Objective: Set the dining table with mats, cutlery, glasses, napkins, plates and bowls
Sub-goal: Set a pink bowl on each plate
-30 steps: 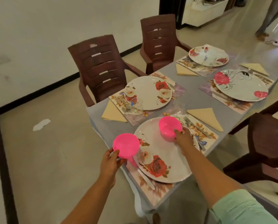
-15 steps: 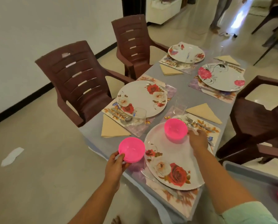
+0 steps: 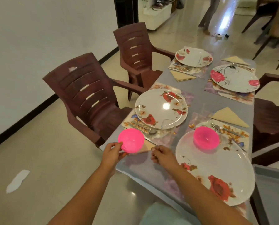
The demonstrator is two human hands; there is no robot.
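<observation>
A: The left hand (image 3: 112, 151) pinches the near rim of a pink plastic bowl (image 3: 131, 140), thumb and fingers curled onto it, and holds it tilted above the near left corner of the grey table (image 3: 205, 103).

B: And the right hand (image 3: 164, 155)?

A: It holds nothing. Its fingers are loosely curled, and it hovers just beside the bowl, over the table's near edge.

B: Where is the other bowl?

A: A second pink bowl (image 3: 206, 139) sits upright at the far edge of the nearest floral plate (image 3: 216, 168). That plate lies on a flowered mat, with a fork (image 3: 224, 129) and a folded yellow napkin (image 3: 229, 116) beyond it.

B: And past the held bowl?

A: A white plate with red roses (image 3: 161, 108) on its own mat, cutlery (image 3: 143, 127) and a clear glass (image 3: 168, 126) at its near edge. Two more plates lie at the far end: one with red flowers (image 3: 194, 57), one with pink flowers (image 3: 235, 78). Two brown plastic chairs (image 3: 90, 95) stand along the table's left side.
</observation>
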